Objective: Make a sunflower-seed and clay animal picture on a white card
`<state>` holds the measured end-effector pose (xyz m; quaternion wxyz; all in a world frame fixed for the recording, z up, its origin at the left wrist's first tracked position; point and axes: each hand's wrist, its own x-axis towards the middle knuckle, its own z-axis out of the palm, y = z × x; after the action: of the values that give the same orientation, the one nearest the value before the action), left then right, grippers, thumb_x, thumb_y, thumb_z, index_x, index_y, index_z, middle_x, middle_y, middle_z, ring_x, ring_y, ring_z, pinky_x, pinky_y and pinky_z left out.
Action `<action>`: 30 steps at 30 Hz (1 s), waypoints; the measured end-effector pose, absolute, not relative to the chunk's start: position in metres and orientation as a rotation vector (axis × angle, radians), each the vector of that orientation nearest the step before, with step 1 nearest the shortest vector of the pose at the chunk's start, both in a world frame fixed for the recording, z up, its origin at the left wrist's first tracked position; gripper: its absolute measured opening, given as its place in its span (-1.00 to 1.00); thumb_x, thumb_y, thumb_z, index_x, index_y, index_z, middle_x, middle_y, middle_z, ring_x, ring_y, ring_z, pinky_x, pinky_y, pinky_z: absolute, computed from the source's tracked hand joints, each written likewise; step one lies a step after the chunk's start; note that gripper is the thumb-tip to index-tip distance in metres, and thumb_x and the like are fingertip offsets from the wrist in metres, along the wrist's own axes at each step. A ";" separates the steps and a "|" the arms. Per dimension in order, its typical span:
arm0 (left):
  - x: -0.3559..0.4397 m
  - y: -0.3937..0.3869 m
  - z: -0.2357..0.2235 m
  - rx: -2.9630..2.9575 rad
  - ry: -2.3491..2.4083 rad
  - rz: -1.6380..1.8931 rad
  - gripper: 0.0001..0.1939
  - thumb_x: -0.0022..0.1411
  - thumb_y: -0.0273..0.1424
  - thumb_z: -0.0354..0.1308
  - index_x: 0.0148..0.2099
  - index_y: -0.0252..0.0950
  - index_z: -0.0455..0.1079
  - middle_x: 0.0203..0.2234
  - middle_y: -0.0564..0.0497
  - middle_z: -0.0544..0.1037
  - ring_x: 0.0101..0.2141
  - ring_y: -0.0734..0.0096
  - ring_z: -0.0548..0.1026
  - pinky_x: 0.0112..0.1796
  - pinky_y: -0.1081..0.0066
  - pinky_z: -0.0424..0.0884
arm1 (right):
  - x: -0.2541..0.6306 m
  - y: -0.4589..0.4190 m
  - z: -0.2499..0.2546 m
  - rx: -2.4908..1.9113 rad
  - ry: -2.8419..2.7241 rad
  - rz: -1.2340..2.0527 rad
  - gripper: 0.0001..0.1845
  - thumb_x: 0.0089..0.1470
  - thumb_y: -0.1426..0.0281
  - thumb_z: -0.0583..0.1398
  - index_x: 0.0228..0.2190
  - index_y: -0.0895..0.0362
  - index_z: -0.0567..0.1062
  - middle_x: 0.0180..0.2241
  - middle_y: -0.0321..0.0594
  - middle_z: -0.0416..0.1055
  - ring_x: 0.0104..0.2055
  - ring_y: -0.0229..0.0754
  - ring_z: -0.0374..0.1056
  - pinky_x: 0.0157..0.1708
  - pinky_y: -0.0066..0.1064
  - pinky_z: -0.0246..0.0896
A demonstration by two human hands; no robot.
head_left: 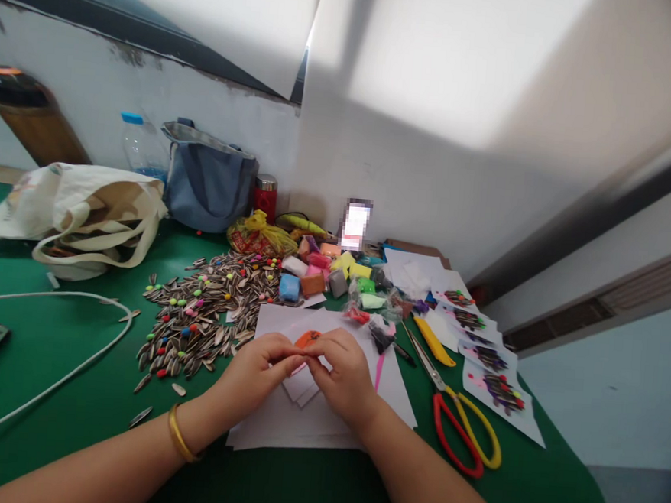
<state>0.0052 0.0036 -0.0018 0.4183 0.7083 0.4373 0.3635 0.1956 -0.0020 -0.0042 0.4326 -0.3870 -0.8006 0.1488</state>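
Green tabletop (pixel 65 340), with the person's two hands meeting over white paper sheets (pixel 277 424) near the middle of its near edge. The left hand (pixel 267 369), a gold bangle (pixel 181 434) at its wrist, and the right hand (pixel 343 371) touch at the fingertips, thumbs and forefingers bent inward; whether either grip is closed on a piece cannot be told, as the fingers hide what may lie between. An orange piece with dark markings (pixel 308 339) shows just beyond the fingertips, over the far part of the sheets, its lower side covered by the fingers. Left of the sheets, a heap of striped sunflower seeds (pixel 211 304) is dotted with small bright beads. Beyond the sheets, toward the far edge, stand coloured modelling-clay blocks (pixel 338 283), with a bright-screened phone (pixel 356 226) upright behind them. Toward the right edge lie scissors (pixel 437 377) with one red and one yellow handle loop, points away from the near edge, and a yellow-handled cutter (pixel 436 341) just beside them; seed-covered paper cards (pixel 501 393) overlap along that edge. At the far left, a cream canvas bag (pixel 89 207) lies near an upright blue tote bag (pixel 207 185), and a white cable (pixel 98 354) curves across the tabletop.
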 end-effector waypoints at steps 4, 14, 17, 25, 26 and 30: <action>0.005 0.005 -0.006 1.608 1.103 0.881 -0.76 0.15 -0.20 0.25 -0.36 -0.28 0.56 -0.45 -0.03 0.57 -0.37 0.30 0.48 -0.28 0.37 0.36 | 0.194 -0.004 -0.006 -0.956 -2.049 0.273 -0.91 0.18 0.43 0.23 -0.28 0.05 0.56 -0.31 -0.20 0.52 -0.23 -0.12 0.37 -0.18 -0.22 0.23; 0.007 0.005 -0.005 1.233 1.057 0.813 -0.62 0.10 -0.08 0.27 -0.38 -0.35 0.56 -0.54 0.01 0.52 -0.44 0.39 0.39 -0.37 0.43 0.29 | 0.194 -0.003 -0.007 -0.903 -2.069 0.275 -0.83 0.17 0.35 0.26 -0.17 0.04 0.55 -0.27 -0.18 0.51 -0.19 -0.10 0.36 -0.15 -0.20 0.22; 0.009 0.004 -0.004 1.225 1.033 0.800 -0.63 0.10 -0.09 0.28 -0.38 -0.34 0.57 -0.51 0.00 0.53 -0.42 0.38 0.40 -0.34 0.43 0.31 | 0.194 -0.004 -0.005 -0.927 -2.047 0.265 -0.90 0.20 0.38 0.22 -0.25 0.05 0.56 -0.32 -0.20 0.50 -0.23 -0.12 0.35 -0.18 -0.22 0.21; 0.009 0.002 -0.006 1.150 0.962 0.783 -0.65 0.11 -0.09 0.30 -0.33 -0.32 0.55 -0.49 0.05 0.50 -0.41 0.44 0.37 -0.34 0.46 0.29 | 0.195 -0.005 -0.001 -0.881 -1.994 0.389 -0.89 0.23 0.38 0.20 -0.27 0.07 0.56 -0.33 -0.19 0.49 -0.22 -0.13 0.36 -0.18 -0.26 0.24; 0.008 0.002 -0.007 1.129 0.956 0.780 -0.66 0.10 -0.10 0.32 -0.34 -0.32 0.54 -0.50 0.06 0.49 -0.43 0.45 0.36 -0.35 0.47 0.28 | 0.195 -0.005 -0.002 -0.870 -1.990 0.413 -0.89 0.23 0.36 0.20 -0.27 0.06 0.56 -0.32 -0.19 0.48 -0.21 -0.14 0.36 -0.17 -0.26 0.24; 0.008 0.002 -0.007 1.077 0.938 0.810 -0.69 0.04 -0.16 0.37 -0.34 -0.33 0.54 -0.46 0.04 0.50 -0.40 0.44 0.36 -0.33 0.45 0.29 | 0.196 -0.004 -0.004 -0.913 -1.949 0.471 -0.85 0.18 0.29 0.27 -0.23 0.07 0.56 -0.31 -0.19 0.50 -0.19 -0.11 0.37 -0.16 -0.25 0.26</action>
<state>0.0081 0.0024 -0.0068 0.6815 0.4802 0.4180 0.3610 0.1957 -0.0038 -0.0036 0.4522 -0.3695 -0.7891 0.1907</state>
